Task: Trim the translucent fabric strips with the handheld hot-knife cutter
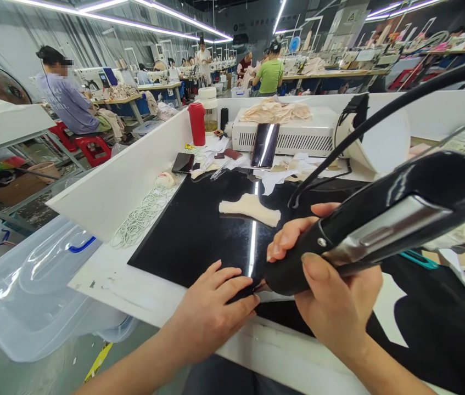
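My right hand (331, 291) is wrapped round a black corded handheld power tool (364, 236) with a long metal lever on its side. Its rounded nose points down and left, and a small tip shows near my left fingertips. My left hand (216, 307) lies palm down, fingers stretched, at the near edge of a glossy black sheet (183, 236). Whatever may be under those fingers is hidden. Beyond both hands, a cream, curved fabric piece (251, 208) rests on the sheet.
Green-white cord (144, 216) lies coiled at left. At the back are a red cup (196, 124), a phone (265, 145), paper scraps and a white vented box (293, 140). A black cable (380, 118) arches at right. Low white walls border the table; people work at machines beyond.
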### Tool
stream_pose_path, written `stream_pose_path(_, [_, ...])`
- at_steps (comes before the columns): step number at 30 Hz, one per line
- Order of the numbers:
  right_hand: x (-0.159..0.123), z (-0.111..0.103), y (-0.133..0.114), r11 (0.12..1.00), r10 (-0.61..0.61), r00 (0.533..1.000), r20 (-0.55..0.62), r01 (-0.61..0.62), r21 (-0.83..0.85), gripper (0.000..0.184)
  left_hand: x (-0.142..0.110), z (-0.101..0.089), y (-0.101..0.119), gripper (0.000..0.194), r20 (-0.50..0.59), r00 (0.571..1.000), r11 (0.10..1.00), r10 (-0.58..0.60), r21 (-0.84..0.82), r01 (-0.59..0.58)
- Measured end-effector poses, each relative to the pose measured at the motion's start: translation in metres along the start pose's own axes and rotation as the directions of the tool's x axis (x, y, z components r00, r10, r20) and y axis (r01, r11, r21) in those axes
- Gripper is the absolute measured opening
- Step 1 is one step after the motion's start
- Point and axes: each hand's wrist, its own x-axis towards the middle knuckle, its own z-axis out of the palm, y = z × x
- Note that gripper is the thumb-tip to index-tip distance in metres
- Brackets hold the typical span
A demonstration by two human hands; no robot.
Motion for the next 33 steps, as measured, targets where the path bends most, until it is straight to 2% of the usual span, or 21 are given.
stream_pose_path(7, [0.0006, -0.0064, -0.0035, 1.0, -0.03, 0.999, 0.015, 0.03, -0.008, 0.042, 0.0013, -0.0019, 0.0007, 0.018, -0.024, 1.0, 1.0, -0.002, -0.007, 0.002])
stream_pose_path(21, [0.0017, -0.0028, 0.0012, 0.999, -0.022, 1.0, -0.003, 0.022, -0.032, 0.039, -0.0007, -0.0005, 0.0004, 0.019, -0.012, 1.0, 1.0, 0.008, -0.004, -0.008])
stream_pose_path(28, [-0.0012, -0.0071, -0.0066, 0.999, -0.027, 1.0, -0.011, 0.027, -0.017, 0.041, 0.0029, -0.0074, 0.0009, 0.015, -0.099, 0.994, 0.995, -0.048, -0.092, 0.039])
stream_pose_path(33, [-0.0065, -0.007, -0.0076, 0.999, -0.019, 1.0, 0.025, 0.019, -0.029, 0.04, 0.0036, -0.0059, 0.0001, 0.014, -0.066, 0.996, 0.995, -0.053, -0.092, 0.046])
